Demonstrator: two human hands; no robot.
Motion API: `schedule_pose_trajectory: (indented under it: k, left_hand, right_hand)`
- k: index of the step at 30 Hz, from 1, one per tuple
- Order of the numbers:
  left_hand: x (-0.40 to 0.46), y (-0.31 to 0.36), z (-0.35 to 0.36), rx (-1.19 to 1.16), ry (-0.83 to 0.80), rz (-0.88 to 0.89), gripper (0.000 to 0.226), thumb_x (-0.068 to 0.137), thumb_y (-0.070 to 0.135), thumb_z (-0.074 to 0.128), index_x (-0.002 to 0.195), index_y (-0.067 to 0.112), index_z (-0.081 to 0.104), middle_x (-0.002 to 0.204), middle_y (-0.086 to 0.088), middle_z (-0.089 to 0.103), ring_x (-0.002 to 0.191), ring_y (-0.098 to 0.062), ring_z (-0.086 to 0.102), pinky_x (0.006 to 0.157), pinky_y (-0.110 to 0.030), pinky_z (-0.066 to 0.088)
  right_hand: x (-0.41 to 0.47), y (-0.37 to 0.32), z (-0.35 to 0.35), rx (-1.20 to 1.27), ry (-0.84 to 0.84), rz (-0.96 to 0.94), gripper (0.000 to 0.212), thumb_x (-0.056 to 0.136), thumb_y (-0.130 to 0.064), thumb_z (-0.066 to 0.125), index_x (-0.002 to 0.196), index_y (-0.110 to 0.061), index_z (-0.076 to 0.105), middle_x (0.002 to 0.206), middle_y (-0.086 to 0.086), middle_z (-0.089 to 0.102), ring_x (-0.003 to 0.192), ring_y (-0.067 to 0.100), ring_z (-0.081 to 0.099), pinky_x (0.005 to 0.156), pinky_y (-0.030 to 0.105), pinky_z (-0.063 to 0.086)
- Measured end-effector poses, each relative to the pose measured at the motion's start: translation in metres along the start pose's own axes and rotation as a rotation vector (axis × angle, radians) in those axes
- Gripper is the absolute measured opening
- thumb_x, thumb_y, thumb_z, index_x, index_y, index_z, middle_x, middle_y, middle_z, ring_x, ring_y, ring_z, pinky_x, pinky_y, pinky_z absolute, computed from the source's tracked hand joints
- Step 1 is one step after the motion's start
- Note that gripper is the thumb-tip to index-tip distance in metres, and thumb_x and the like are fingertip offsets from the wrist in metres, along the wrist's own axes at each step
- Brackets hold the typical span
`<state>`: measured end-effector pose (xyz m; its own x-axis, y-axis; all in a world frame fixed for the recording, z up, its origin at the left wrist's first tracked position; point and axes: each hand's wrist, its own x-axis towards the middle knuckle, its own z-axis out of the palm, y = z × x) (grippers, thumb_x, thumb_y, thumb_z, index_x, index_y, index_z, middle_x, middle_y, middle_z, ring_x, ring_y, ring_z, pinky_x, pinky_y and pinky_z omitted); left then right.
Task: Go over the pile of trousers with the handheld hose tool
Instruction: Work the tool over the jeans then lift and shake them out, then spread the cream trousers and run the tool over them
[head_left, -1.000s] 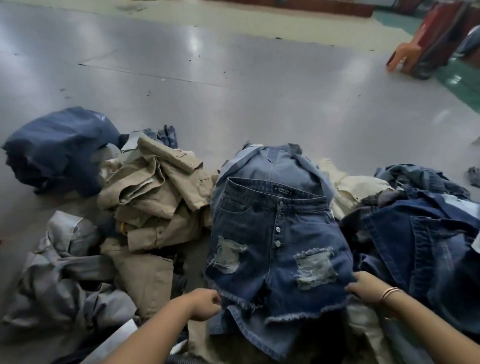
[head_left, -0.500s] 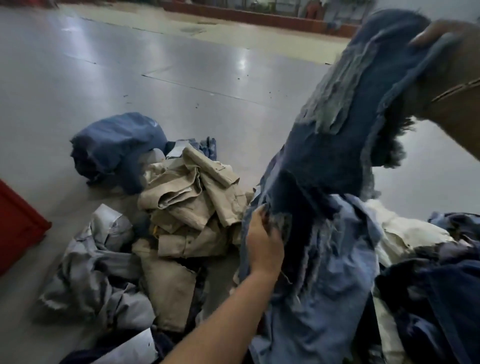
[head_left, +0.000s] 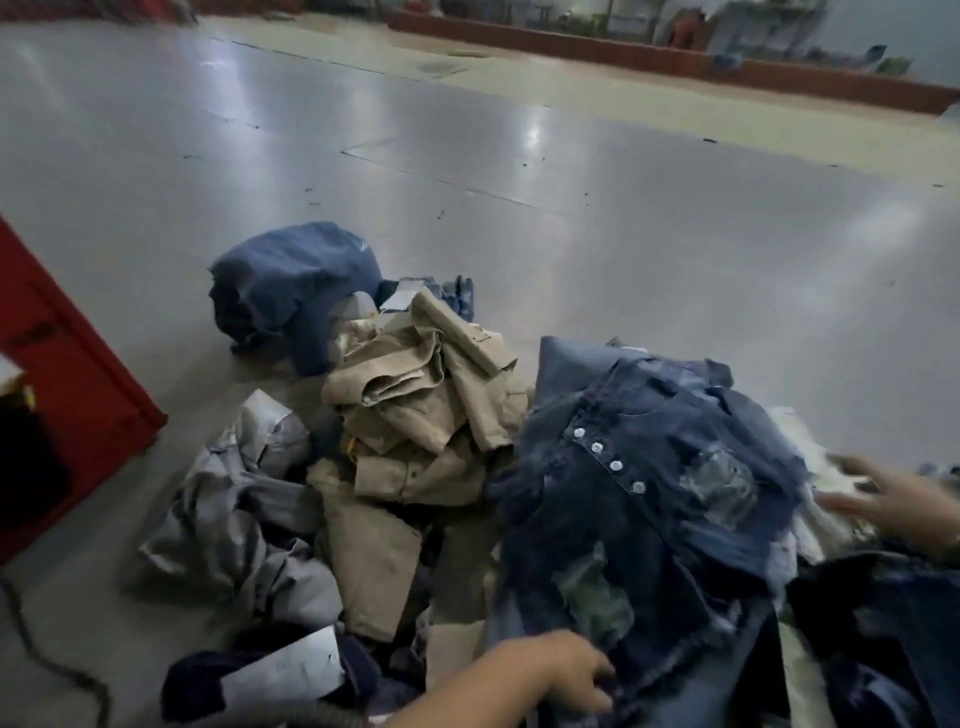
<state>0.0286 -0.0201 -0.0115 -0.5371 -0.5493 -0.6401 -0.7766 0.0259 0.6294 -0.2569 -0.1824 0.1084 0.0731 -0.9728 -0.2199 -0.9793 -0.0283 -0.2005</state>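
- Dim indoor light; pale glare patches lie on the glossy floor (head_left: 519, 171), brightest toward the far side
- Clothes pile (head_left: 426, 415) sits in soft shadow, dark denim losing detail
- Right hand (head_left: 883, 493) smears with motion blur; left hand (head_left: 561, 670) is softer than sharp
- Far wall is blurred and bent by wide-angle distortion
- Whole frame is slightly soft
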Motion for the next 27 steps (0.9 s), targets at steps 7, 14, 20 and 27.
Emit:
schedule_pose_trajectory:
  k: [7, 14, 20, 27]
  left_hand:
    - [-0.033, -0.025, -0.024, 0.179, 0.01, -0.192, 0.044, 0.103, 0.029, 0.038, 0.135, 0.0, 0.047, 0.136, -0.02, 0.051, 0.115, -0.033, 0.052, 0.092, -0.042, 0.042]
    - [-0.061, -0.046, -0.057, 0.158, 0.225, -0.256, 0.041, 0.1, 0.027, 0.043, 0.135, 0.007, 0.051, 0.135, -0.015, 0.055, 0.12, -0.033, 0.052, 0.1, -0.039, 0.044]
    - [-0.083, -0.077, -0.05, 0.044, 0.233, -0.273, 0.043, 0.101, 0.027, 0.042, 0.14, 0.009, 0.047, 0.142, -0.013, 0.049, 0.128, -0.03, 0.047, 0.103, -0.037, 0.039]
    - [-0.076, -0.14, -0.069, -0.07, 0.307, -0.323, 0.04, 0.1, 0.023, 0.042, 0.137, 0.011, 0.051, 0.142, -0.011, 0.05, 0.129, -0.027, 0.046, 0.104, -0.031, 0.037]
  right_hand:
    - [-0.044, -0.081, 0.093, -0.442, -0.403, -0.285, 0.065, 0.091, -0.059, 0.047, 0.148, -0.04, 0.022, 0.159, -0.005, 0.009, 0.147, 0.018, 0.012, 0.113, 0.059, 0.011]
    - [-0.042, -0.116, 0.112, -0.458, -0.37, -0.283, 0.062, 0.09, -0.06, 0.047, 0.146, -0.043, 0.027, 0.161, -0.006, 0.003, 0.149, 0.019, -0.004, 0.111, 0.066, 0.001]
    - [-0.042, -0.12, 0.129, -0.559, -0.439, -0.201, 0.059, 0.092, -0.057, 0.044, 0.146, -0.04, 0.028, 0.161, -0.002, 0.0, 0.148, 0.022, -0.008, 0.106, 0.072, -0.002]
    - [-0.01, -0.14, 0.148, -0.544, -0.38, -0.122, 0.067, 0.093, -0.054, 0.043, 0.151, -0.035, 0.014, 0.16, 0.002, -0.016, 0.147, 0.024, -0.015, 0.109, 0.071, 0.002]
